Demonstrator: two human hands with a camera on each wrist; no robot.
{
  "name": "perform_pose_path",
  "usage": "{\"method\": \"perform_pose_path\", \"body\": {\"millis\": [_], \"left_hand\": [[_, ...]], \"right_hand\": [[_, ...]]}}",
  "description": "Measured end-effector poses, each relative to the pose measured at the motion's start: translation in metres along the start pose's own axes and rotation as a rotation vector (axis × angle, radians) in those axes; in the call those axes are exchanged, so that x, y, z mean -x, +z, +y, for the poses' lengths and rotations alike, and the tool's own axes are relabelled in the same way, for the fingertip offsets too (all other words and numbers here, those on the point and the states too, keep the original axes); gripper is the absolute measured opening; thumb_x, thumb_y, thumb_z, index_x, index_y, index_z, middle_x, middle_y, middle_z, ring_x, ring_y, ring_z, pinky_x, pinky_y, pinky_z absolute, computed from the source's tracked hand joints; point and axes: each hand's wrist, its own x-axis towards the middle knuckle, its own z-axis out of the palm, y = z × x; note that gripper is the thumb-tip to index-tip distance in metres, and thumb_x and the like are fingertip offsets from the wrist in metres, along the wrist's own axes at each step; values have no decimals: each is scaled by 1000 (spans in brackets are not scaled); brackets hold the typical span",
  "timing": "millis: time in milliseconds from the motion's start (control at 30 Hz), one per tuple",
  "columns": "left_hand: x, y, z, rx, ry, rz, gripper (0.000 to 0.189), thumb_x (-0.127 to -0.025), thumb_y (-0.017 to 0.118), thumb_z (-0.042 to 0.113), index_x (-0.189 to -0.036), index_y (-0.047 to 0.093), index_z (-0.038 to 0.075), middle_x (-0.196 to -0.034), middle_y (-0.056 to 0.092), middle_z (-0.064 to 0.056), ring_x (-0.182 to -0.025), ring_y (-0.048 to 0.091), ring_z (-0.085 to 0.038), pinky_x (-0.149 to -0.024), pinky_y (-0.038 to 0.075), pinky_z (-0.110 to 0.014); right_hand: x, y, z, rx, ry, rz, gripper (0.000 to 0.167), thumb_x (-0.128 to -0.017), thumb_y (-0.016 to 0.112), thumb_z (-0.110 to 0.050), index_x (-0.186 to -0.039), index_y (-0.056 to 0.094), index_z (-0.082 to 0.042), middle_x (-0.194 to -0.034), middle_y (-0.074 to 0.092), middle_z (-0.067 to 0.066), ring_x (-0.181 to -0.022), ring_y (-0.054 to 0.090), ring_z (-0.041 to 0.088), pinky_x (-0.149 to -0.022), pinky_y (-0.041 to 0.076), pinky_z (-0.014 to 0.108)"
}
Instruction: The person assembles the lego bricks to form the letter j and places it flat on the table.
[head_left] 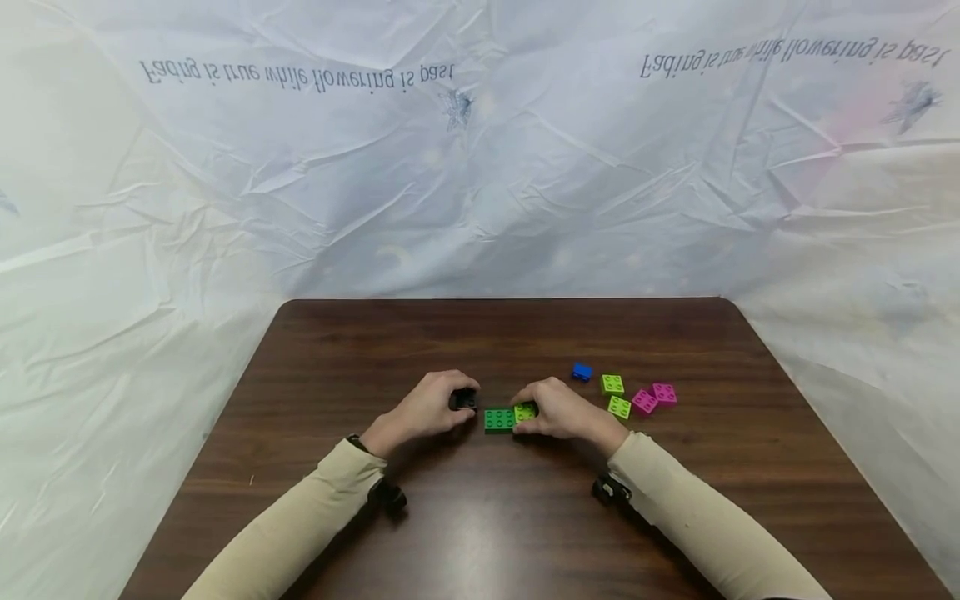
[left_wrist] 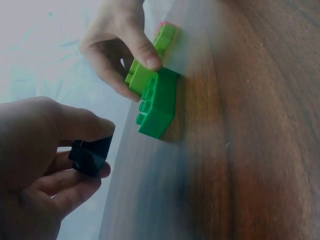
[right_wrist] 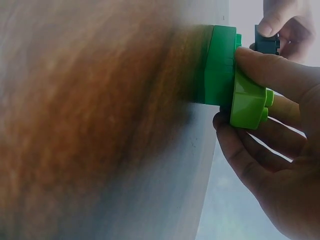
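My left hand [head_left: 431, 406] pinches a small black toy building brick [left_wrist: 92, 156] between thumb and fingers, just left of the green brick. A longer dark green brick [head_left: 498, 420] lies studs up on the wooden table. My right hand [head_left: 558, 408] grips a lime green brick [right_wrist: 247, 104] by its sides, with the thumb reaching the dark green brick in the right wrist view. The lime brick sits over the right end of the dark green brick and overhangs it. Whether the two are fully pressed together, I cannot tell.
Right of my right hand lie two lime bricks [head_left: 612, 384], two magenta bricks [head_left: 664, 393] and a blue brick [head_left: 582, 372]. The brown wooden table [head_left: 480, 517] ends at the back against a pale printed sheet [head_left: 465, 192].
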Motion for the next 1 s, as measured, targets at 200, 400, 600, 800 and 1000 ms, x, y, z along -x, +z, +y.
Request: {"method": "perform_pose_path", "body": {"millis": [200,400,600,800,1000], "left_hand": [[-5,2,3,33,-35,-47,37,-87,73,18,-122,65,7,-114,67,-7,-102,65,-21,-82,55,-36],[-6,4,4,43,-44,-72,40,-88,73,20,-125,63,7,-115,67,-7,-103,64,-21,-83,54,-36],[-10,6,4,37,3,-75,39,-88,73,19,-125,65,7,-115,68,-7,-101,65,-20,-81,55,-34],[-11,7,5,21,4,-82,41,-87,74,20,-125,65,7,-114,69,-7,-101,65,-19,-81,55,-34],[-9,9,6,25,-21,-91,42,-88,73,23,-126,65,7,-115,68,-7,-101,65,-19,-81,55,-33]], "right_hand": [[-1,-1,-1,1,5,13,38,-85,76,-31,-115,72,-9,-113,71,6,-101,67,19,-80,55,34],[-1,0,-2,2,14,5,39,-86,76,-31,-116,71,-8,-114,71,7,-102,67,20,-82,55,36],[0,-1,-1,30,5,20,40,-85,77,-31,-115,72,-7,-113,71,8,-101,68,20,-81,55,36],[0,-2,0,17,2,21,40,-85,77,-30,-116,71,-6,-113,71,9,-101,68,21,-81,55,37],[1,-1,-1,7,8,5,41,-86,76,-31,-117,71,-6,-115,70,9,-103,67,22,-82,55,37]]}}
